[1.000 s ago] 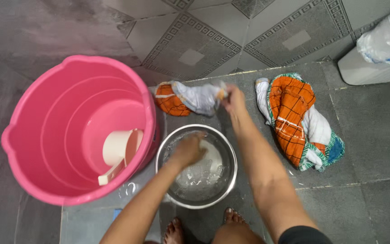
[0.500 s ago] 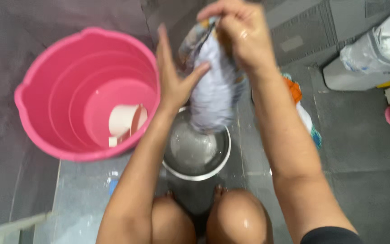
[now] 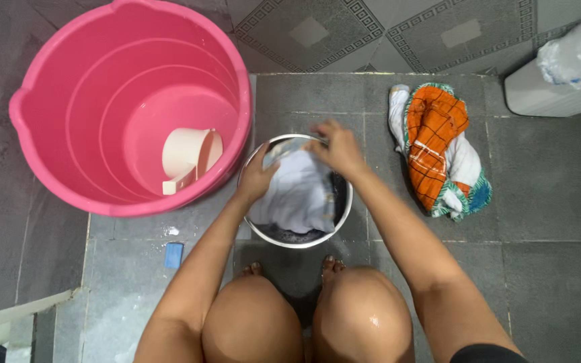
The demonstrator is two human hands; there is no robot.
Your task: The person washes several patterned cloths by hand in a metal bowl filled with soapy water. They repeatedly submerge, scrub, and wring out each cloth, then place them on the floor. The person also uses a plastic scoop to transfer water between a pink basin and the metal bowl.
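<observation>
Grey tiled floor (image 3: pixel 546 202), wet in places, patterned tiles at top. Metal basin (image 3: pixel 344 218) on floor just ahead of person's feet. Pale cloth (image 3: pixel 300 195) fills basin. Left hand (image 3: pixel 258 178) pressed on cloth at basin's left rim, fingers closed on fabric. Right hand (image 3: pixel 337 149) at upper rim, gripping cloth's bunched top edge. Pink bucket (image 3: pixel 68 101) touching basin's left side, cream scoop (image 3: pixel 186 158) inside. Orange checked cloth heap (image 3: pixel 442 148) on floor to right, apart from basin. Small blue block (image 3: pixel 173 255) on floor below bucket.

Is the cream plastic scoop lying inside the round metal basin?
No, the cream plastic scoop lies inside the big pink plastic bucket.
</observation>
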